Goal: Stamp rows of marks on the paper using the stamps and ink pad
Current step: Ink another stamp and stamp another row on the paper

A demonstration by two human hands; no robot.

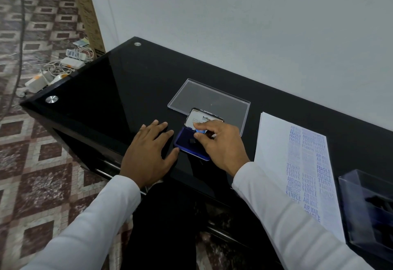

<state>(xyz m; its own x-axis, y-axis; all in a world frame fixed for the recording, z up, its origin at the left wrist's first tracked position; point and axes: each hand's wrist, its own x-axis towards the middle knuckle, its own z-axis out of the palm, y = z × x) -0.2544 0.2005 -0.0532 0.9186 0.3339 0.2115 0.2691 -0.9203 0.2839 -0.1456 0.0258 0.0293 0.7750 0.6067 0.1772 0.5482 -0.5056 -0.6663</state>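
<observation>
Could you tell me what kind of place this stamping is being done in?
Probably a home or small office room: a glossy black desk against a plain wall, patterned floor tiles, and chargers and cables lying loose on the floor.

We note a glossy black glass worktop (102,91) with round silver metal studs (51,99) at its corners, set against a plain pale grey wall (255,25). A clear flat rectangular plastic lid (204,97) lies on it. At the right edge sits a clear plastic box (348,195) with dark contents we cannot make out. Left of the worktop, a floor of maroon-and-cream patterned tiles (38,152) carries a tangle of white chargers and cables (57,71), and a tall brown cardboard box (87,12) leans at the wall.
</observation>
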